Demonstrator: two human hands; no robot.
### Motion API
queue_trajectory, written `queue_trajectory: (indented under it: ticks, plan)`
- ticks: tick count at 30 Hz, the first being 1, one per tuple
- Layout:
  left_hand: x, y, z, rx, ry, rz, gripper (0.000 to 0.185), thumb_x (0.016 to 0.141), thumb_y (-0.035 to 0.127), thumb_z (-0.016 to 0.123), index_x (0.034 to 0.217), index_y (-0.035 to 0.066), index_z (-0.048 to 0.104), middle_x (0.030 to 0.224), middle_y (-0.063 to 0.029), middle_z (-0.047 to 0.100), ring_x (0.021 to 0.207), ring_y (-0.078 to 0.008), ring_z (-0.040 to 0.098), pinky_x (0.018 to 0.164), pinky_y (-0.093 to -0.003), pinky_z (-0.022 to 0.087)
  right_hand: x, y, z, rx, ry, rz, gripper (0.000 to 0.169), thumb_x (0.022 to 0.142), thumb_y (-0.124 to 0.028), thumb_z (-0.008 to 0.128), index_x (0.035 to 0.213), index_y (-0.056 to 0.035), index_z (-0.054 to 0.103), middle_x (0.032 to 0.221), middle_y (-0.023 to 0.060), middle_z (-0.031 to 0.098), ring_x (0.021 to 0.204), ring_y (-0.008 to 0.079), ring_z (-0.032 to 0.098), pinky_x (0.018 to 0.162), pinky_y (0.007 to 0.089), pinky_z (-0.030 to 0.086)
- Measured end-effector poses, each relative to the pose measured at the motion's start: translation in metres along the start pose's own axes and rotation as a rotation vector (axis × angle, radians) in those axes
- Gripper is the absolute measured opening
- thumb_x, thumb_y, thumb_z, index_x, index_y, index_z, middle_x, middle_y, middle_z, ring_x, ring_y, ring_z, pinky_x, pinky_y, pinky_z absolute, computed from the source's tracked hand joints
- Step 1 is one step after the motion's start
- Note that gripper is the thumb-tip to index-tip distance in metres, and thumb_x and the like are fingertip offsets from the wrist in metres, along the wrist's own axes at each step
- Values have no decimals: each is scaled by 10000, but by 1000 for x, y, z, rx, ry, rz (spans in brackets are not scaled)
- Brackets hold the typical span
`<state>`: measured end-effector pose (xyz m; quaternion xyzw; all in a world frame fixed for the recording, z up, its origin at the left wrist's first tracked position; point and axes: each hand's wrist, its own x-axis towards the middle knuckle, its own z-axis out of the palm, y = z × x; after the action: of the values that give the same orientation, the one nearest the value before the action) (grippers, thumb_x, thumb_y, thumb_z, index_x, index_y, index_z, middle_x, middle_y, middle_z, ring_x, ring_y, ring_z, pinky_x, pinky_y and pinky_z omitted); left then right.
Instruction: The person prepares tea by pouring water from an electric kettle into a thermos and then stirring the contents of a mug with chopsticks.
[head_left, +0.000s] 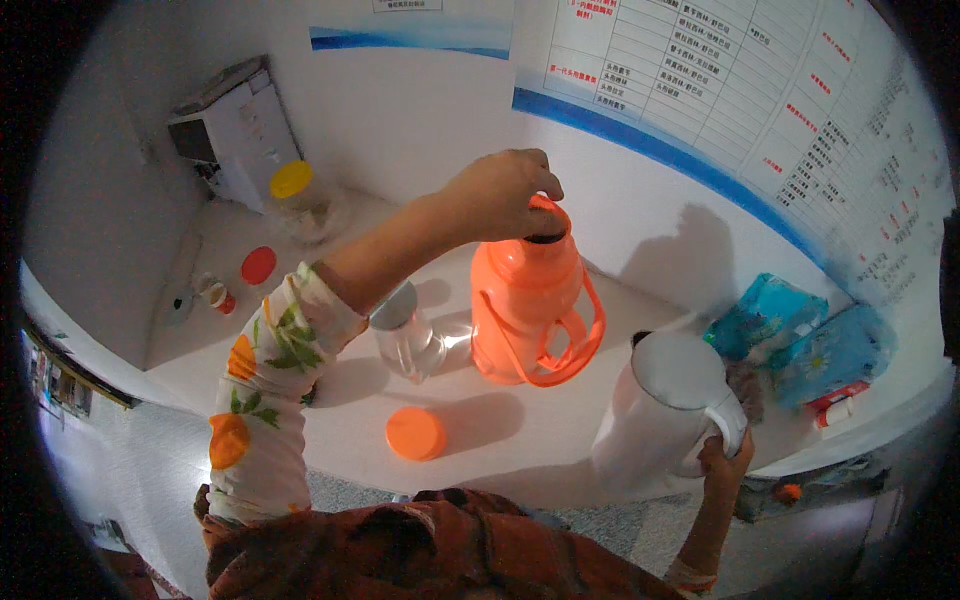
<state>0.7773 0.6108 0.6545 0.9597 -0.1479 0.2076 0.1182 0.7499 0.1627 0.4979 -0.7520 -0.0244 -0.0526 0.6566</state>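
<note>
An orange plastic thermos flask (506, 300) stands upright on the white table, its carrying handle hanging at the right side. Above its open mouth is my left hand (510, 187), with the thumb at the dark opening and curled fingers by the rim. Whether those fingers pinch something in the mouth is hidden. My right hand (726, 456) is wrapped around the handle of a white electric kettle (645, 427), which has its lid closed and spout facing left. In front of the flask sits a round orange cap (415, 433).
Left of the flask is a clear glass container (409, 349) with a grey lid. Farther left are a yellow-lidded jar (291, 181), a red lid (259, 265) and a white box (247, 139). Blue packets (836, 356) lie at the right. Printed charts (697, 82) cover the wall.
</note>
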Motion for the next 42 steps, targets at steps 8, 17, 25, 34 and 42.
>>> queue_trajectory:
  ticks: [8, 17, 25, 34, 42]
  plan:
    - [-22, 16, -9, 195, -163, 45, 209, 776, 183, 623, 965, 106, 671, 985, -58, 629, 1010, -277, 514, 864, -403, 436, 18, 30, 7, 41, 115, 110, 477, 758, -26, 621, 1201, -11, 445, 719, 30, 525, 511, 111, 492, 414, 248, 399]
    - [-133, 36, 19, -41, 217, -155, 318, 751, 229, 683, 1026, 79, 630, 1003, -119, 605, 980, -315, 545, 860, -425, 451, 30, 90, 19, 103, 84, -47, 375, 815, -70, 591, 1156, 1, 452, 701, 28, 490, 518, 87, 427, 425, 233, 335]
    - [-308, 82, 134, 45, -658, -604, 838, 661, 428, 762, 1378, 302, 348, 1469, -170, 151, 1278, -485, 230, 991, -585, 333, 28, 83, 59, 142, 63, -230, 311, 799, -82, 582, 1053, 54, 464, 658, 31, 488, 527, 98, 413, 478, 248, 349]
    - [-270, 102, 105, -288, -181, -552, 779, 625, 321, 787, 1314, 205, 442, 1372, -197, 309, 1233, -430, 370, 974, -484, 407, 34, 121, 63, 183, 106, -265, 300, 742, -72, 558, 1003, 60, 492, 614, 38, 487, 502, 103, 428, 473, 258, 355]
    - [-76, 48, -15, -28, 457, -59, 705, 607, 321, 799, 1206, 96, 505, 1311, -212, 395, 1121, -405, 492, 931, -441, 446, 43, 164, 49, 179, 111, -189, 349, 843, -166, 622, 1098, 28, 484, 767, 69, 558, 606, 126, 487, 527, 285, 404]
